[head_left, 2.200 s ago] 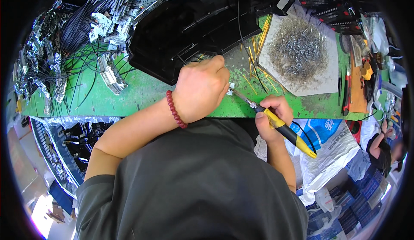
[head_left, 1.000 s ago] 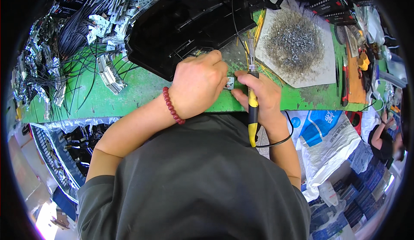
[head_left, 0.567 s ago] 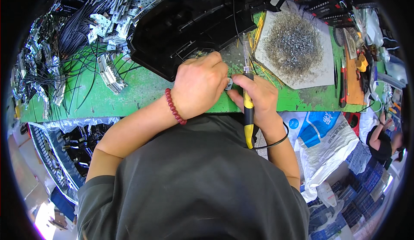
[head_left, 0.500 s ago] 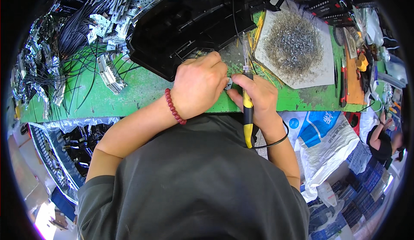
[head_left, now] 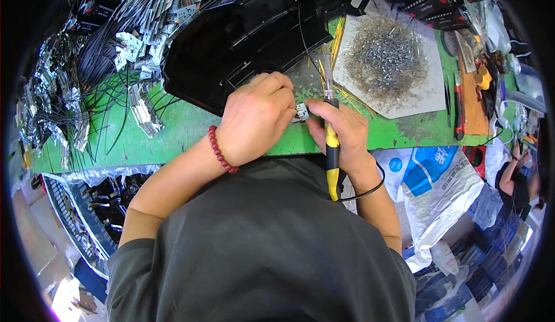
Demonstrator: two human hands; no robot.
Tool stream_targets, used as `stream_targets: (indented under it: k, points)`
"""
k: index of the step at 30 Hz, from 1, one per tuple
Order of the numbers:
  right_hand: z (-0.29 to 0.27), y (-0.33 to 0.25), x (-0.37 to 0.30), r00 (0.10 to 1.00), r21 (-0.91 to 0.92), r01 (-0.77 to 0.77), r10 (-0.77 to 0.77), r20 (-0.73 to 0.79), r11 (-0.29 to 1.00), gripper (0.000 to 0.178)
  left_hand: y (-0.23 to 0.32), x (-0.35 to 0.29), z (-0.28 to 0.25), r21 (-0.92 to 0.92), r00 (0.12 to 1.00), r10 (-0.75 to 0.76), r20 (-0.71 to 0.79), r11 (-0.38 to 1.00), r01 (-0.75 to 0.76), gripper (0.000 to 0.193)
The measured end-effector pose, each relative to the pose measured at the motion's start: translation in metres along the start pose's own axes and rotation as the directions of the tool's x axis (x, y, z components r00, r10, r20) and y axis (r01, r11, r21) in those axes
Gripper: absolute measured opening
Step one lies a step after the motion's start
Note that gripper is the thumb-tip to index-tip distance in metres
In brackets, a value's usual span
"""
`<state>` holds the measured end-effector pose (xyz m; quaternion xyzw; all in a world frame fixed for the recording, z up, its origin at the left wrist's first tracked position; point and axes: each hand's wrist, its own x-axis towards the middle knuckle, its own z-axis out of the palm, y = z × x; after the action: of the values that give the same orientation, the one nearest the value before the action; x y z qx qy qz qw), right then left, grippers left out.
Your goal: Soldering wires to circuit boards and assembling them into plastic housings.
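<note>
My left hand [head_left: 259, 113], with a dark red bead bracelet [head_left: 222, 151] at the wrist, has its fingers closed on a small white circuit board [head_left: 301, 112] just above the bench's front part. Most of the fingertips are hidden behind the hand. In my right hand [head_left: 350, 131] is a yellow and black soldering iron [head_left: 332, 139], its metal end pointing away from me and its cable looping down by the wrist. The right thumb and forefinger reach close to the board's right edge; whether they touch it I cannot tell.
A large black plastic housing [head_left: 193, 73] lies beyond my left hand. Yellow wires [head_left: 354, 100] lie beside a white sheet [head_left: 399, 109] heaped with metal bits. Metal strips and black wires [head_left: 99, 62] pile up at left. Pliers [head_left: 459, 111] lie at right on the green bench [head_left: 191, 143].
Both hands appear slightly further left, as does much of the bench. More of the small circuit board shows between the hands. The soldering iron stays in my right hand.
</note>
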<state>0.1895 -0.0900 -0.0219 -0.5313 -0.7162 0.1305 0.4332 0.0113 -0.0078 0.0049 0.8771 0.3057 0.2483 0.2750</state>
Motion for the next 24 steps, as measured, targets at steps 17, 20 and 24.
stream_targets:
  k: [17, 20, 24]
  points:
    - [-0.008, 0.007, 0.021, 0.967, -0.230, -0.095, 0.035, -0.252, 0.969, 0.038, 0.006, 0.003, -0.009, -0.084, 0.999, 0.031, -0.032, 0.996, -0.033, 0.014]
    - [-0.014, 0.001, 0.006, 0.972, -0.217, -0.183, 0.143, -0.186, 0.959, 0.038, 0.004, 0.002, -0.008, -0.085, 0.997, 0.047, -0.062, 0.995, -0.052, 0.014]
    - [-0.017, -0.003, 0.006, 0.991, 0.137, 0.029, -0.010, -0.136, 0.990, 0.043, 0.004, 0.001, -0.008, -0.073, 0.996, 0.062, -0.060, 0.995, -0.066, 0.015]
